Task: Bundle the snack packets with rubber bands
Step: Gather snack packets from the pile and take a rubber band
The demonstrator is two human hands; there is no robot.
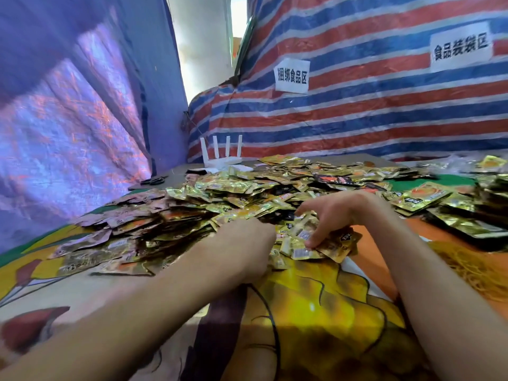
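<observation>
Fingers: right fingertips point(313, 241) curl down and pinch a small stack of packets point(336, 244); left fingers hide behind knuckles, grip unclear.
Packets: crinkled gold foil, big pile point(242, 188) heaped beyond the fingers.
Hands: right hand point(338, 213) arched; left hand point(247, 243) knuckles-up, just beside.
Room: bare printed cloth point(316, 303) nearer than the fingers; yellow rubber bands point(478, 270) right.

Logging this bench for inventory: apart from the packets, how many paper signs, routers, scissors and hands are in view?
Signs: 2
Router: 1
Scissors: 1
Hands: 2, left hand, right hand
Total: 6
Packets: too many to count
</observation>
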